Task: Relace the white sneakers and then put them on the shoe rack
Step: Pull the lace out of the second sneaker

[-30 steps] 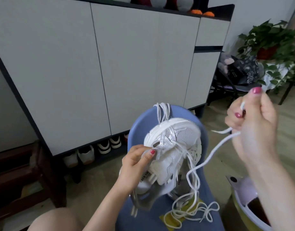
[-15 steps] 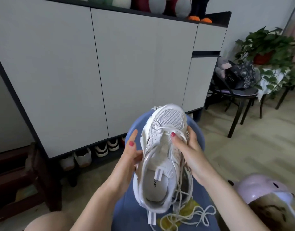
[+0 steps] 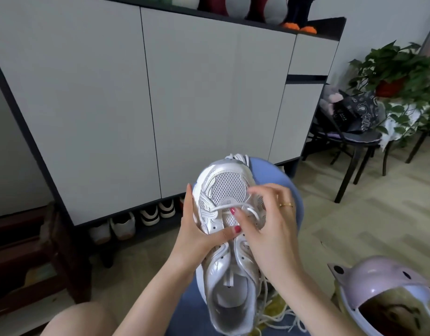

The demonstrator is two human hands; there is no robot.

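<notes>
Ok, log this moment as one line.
stage: relacing, first row | left hand: grips white sneaker | right hand: pinches lace | rack: pending

I saw the sneaker held over the stool, toe toward the cabinet behind it. My left hand lay on its left side, my right hand on its right, at the lace. Loose lace ends lay on the stool's near edge. Shoes sat under the cabinet. A helmet lay to the right, a chair beyond it.
</notes>
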